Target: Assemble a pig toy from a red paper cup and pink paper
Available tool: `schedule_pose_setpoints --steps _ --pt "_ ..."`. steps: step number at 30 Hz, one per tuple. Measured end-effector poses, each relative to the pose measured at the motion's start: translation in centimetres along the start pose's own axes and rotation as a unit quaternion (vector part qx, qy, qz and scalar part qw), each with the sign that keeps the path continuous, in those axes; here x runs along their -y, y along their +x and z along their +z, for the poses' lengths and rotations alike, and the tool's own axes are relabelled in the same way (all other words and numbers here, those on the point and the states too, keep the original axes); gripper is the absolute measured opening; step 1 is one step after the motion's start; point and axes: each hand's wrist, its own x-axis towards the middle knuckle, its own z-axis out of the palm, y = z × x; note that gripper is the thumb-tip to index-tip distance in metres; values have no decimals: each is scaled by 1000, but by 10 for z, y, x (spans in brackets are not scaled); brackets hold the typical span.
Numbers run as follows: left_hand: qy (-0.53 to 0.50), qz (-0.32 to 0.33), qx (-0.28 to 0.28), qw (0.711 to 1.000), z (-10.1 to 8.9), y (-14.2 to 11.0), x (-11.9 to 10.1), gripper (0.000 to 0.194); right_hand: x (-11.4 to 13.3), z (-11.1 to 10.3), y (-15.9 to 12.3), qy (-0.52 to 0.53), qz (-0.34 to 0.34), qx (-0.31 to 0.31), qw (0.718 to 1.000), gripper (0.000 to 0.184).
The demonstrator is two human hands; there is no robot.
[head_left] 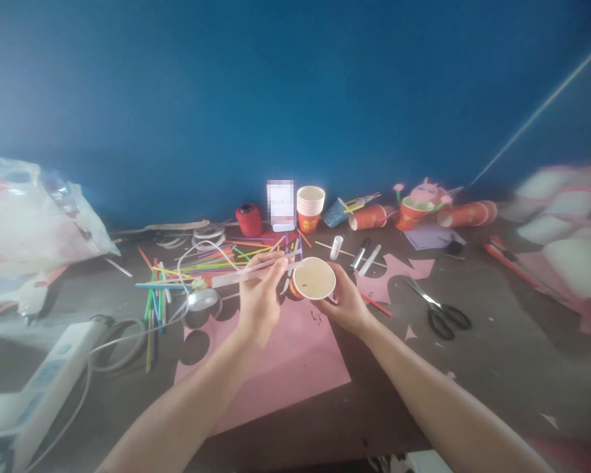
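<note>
My right hand point(349, 305) is wrapped round a red paper cup point(316, 279), whose mouth tilts toward me. A small dark mark shows on the inside of the cup. Between the thumb and fingers of my left hand point(260, 303) is a thin pale translucent stick point(270, 263); its exact kind is unclear. The stick's right end is near the cup's rim, and I cannot tell if they touch. Below both hands lies pink paper point(295, 368) with round pieces cut from its edge.
Loose colored sticks point(197, 266) lie left of the hands. Black-handled scissors point(436, 309), markers point(360, 255) and stacked cups point(310, 207) sit right and behind. A power strip point(54, 374), white cable point(91, 387) and glue gun point(27, 289) occupy the left. A blue wall point(295, 98) rises behind.
</note>
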Motion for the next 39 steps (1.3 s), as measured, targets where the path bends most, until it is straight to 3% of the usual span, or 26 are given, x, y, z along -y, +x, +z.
schedule_pose_setpoints --steps 4,8,12,16,27,35,39 --pt "15 14 -37 999 -3 7 -2 16 3 3 -3 -89 -60 -35 994 54" --pt "-10 -6 -27 1000 -5 10 -1 17 5 4 -4 -132 -102 -65 984 52" --pt "-31 -25 -17 999 -6 10 -1 18 3 1 -5 -14 -34 -32 999 50" --pt "-44 -32 -11 998 -7 10 -2 17 0 -1 -3 110 -25 13 993 42" --pt "-53 -43 -10 998 -6 10 -3 18 1 2 -3 151 -38 48 987 43" --pt "95 1 34 995 -3 -1 -6 14 1 5 -7 76 -24 23 997 56" --pt "260 64 93 959 -5 -5 -5 12 6 5 -7 12 -27 14 999 54"
